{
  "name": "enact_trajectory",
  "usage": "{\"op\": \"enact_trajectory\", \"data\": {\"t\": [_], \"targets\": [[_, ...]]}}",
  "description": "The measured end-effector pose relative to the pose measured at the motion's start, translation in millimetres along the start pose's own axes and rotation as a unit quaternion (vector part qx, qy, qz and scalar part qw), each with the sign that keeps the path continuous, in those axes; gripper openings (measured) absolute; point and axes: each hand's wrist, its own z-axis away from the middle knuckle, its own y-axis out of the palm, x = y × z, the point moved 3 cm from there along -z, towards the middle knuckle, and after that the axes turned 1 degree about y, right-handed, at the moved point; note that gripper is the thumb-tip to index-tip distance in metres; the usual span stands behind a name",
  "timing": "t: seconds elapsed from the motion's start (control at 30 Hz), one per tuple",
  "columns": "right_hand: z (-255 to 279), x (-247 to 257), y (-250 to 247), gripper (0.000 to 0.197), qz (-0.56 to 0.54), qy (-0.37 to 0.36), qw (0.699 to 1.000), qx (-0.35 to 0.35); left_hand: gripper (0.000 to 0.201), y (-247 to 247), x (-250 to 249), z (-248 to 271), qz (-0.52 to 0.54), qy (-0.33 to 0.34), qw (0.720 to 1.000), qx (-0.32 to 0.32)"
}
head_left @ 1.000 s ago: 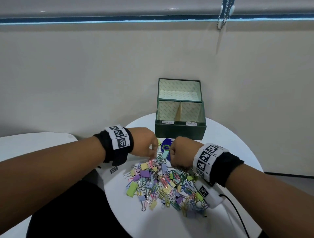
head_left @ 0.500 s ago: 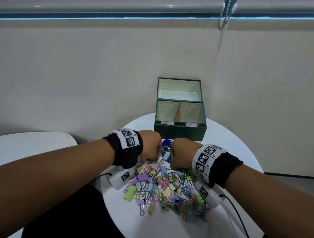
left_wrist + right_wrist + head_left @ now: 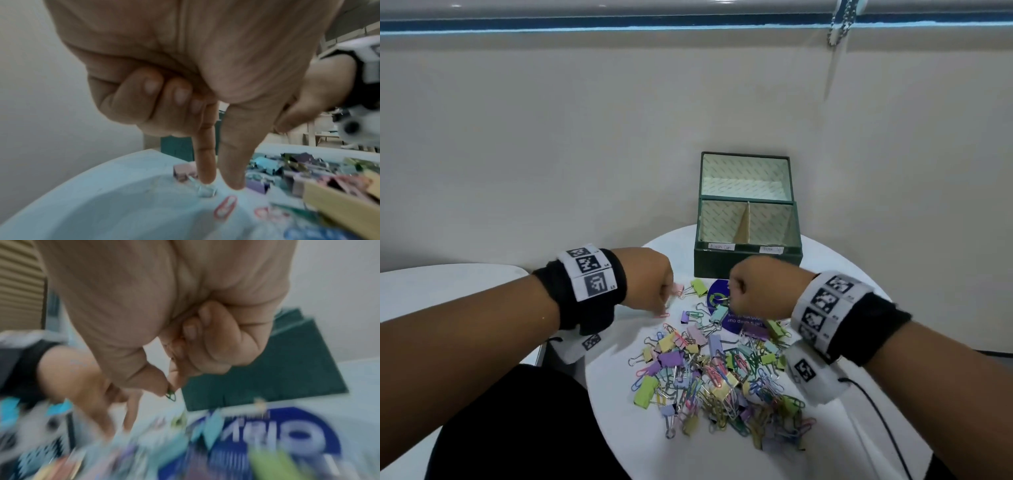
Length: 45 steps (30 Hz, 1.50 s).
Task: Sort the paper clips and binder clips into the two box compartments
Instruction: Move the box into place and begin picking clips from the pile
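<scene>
A green box (image 3: 746, 265) stands open at the table's far edge, a divider splitting it into two compartments that look bare. A mixed pile of coloured paper clips and binder clips (image 3: 715, 370) lies in front of it. My left hand (image 3: 650, 284) is at the pile's far left. Its index fingertip (image 3: 205, 178) touches the wire handle of a pink binder clip (image 3: 183, 170), the thumb is straight beside it, and the other fingers are curled. My right hand (image 3: 753, 291) hovers just before the box, thumb and index pinching a green paper clip (image 3: 170, 394).
A blue round sticker (image 3: 714, 298) lies on the white round table (image 3: 640, 442) under the far clips. A pink paper clip (image 3: 225, 206) lies loose near my left fingertips. Another white table (image 3: 448, 291) is at the left. A black cable (image 3: 887, 421) runs along the right.
My left hand has moved left out of the pile to the pink binder clip. My right hand has risen slightly from the pile, a green paper clip between its fingertips.
</scene>
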Motion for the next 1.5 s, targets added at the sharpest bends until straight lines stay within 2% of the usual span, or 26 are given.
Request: {"op": "enact_trajectory", "data": {"t": [0.1, 0.2, 0.27, 0.33, 0.4, 0.47, 0.53, 0.6, 0.7, 0.77, 0.87, 0.93, 1.1, 1.23, 1.3, 1.33, 1.43, 1.5], "targets": [[-5.6, -19.7, -41.6, 0.008, -0.039, 0.016, 0.996, -0.082, 0.018, 12.2, 1.3, 3.7, -0.021, 0.005, 1.0, -0.001], [-21.2, -41.7, -68.8, 0.007, -0.022, 0.055, 0.984, -0.17, 0.015, 17.5, -1.8, 5.6, -0.071, 0.018, 0.997, 0.002], [-32.5, -49.2, -73.6, 0.007, -0.015, 0.073, 0.98, -0.183, 0.013, 18.4, -4.8, 7.3, -0.096, 0.017, 0.995, 0.009], [-41.4, -52.1, -73.8, 0.006, -0.014, 0.079, 0.982, -0.168, 0.017, 17.5, -8.5, 7.4, -0.116, 0.011, 0.993, 0.03], [-44.5, -55.5, -73.8, 0.015, -0.024, 0.076, 0.984, -0.158, 0.02, 11.3, -11.9, 6.1, -0.123, 0.013, 0.992, 0.039], [-40.0, -58.8, -76.5, 0.03, -0.047, 0.055, 0.984, -0.162, 0.019, -3.3, -11.5, 2.9, -0.083, 0.02, 0.996, 0.015], [-30.7, -63.1, -78.6, 0.041, -0.065, 0.031, 0.983, -0.171, 0.013, -24.5, -12.2, -4.1, 0.004, 0.033, 0.999, -0.037], [-18.0, -70.0, -78.2, 0.041, -0.093, 0.023, 0.975, -0.199, 0.013, -47.1, -18.5, -17.2, 0.085, 0.044, 0.991, -0.09], [6.2, -82.2, -66.4, 0.028, -0.142, 0.022, 0.958, -0.247, 0.019, -75.9, -39.5, -44.3, 0.141, 0.043, 0.979, -0.141], [22.5, -86.6, -50.9, 0.027, -0.115, 0.016, 0.968, -0.223, 0.019, -88.5, -55.6, -62.1, 0.156, 0.034, 0.975, -0.154], [40.8, -87.8, -19.9, 0.024, -0.06, 0.017, 0.994, -0.095, 0.026, -95.4, -77.6, -85.4, 0.141, 0.017, 0.977, -0.156], [48.4, -87.0, -2.9, 0.021, -0.027, 0.026, 0.998, -0.043, 0.028, -95.6, -90.0, -95.7, 0.134, 0.011, 0.979, -0.154], [53.5, -89.7, 13.3, 0.019, -0.035, 0.053, 0.998, -0.03, 0.038, -93.4, -98.5, -101.2, 0.114, 0.022, 0.983, -0.146], [49.9, -89.4, 20.0, 0.032, -0.046, 0.054, 0.997, -0.033, 0.032, -88.5, -81.5, -68.2, 0.141, 0.06, 0.968, -0.201], [46.7, -90.2, 22.4, 0.035, -0.035, 0.055, 0.997, -0.038, 0.024, -77.9, -70.3, -43.9, 0.132, 0.092, 0.97, -0.182], [44.5, -90.9, 23.4, 0.033, -0.029, 0.055, 0.997, -0.046, 0.021, -69.2, -63.3, -32.3, 0.122, 0.098, 0.977, -0.147], [38.1, -89.8, 25.2, 0.014, -0.011, 0.05, 0.994, -0.093, 0.015, -36.7, -36.4, -5.5, 0.084, 0.059, 0.994, -0.034], [34.3, -84.7, 27.3, 0.016, -0.012, 0.033, 0.994, -0.105, 0.014, -16.6, -17.6, 5.7, 0.073, 0.014, 0.997, -0.01]]}}
